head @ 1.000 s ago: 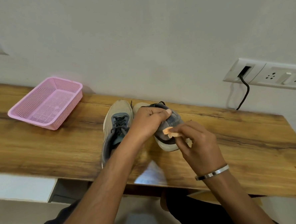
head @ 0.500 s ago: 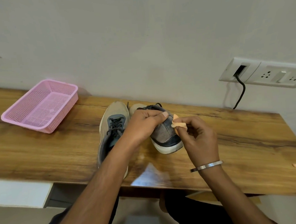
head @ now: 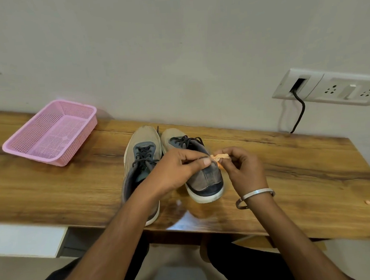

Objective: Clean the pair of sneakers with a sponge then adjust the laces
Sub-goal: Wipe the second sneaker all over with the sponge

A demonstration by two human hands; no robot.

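Looking at the wooden table [head: 53, 191] first: smooth, glossy grain, with a pink mesh basket [head: 51, 132] at the far left. Both sneakers sit mid-table, toes to the wall. The left sneaker [head: 138, 164] lies flat; the right sneaker [head: 203, 177] is held steady at the collar by the left hand [head: 177, 170], fingers curled over the edge. Fabric uppers, dark laces, rubbery white soles, so probably light and a bit floppy; gripping the heel collar seems sensible. The right hand [head: 244, 168] pinches a small orange sponge [head: 221, 157] at fingertips, just beside the heel. Looks soft and squashy, so I'd guess it crumples easily; worth holding it firmly.
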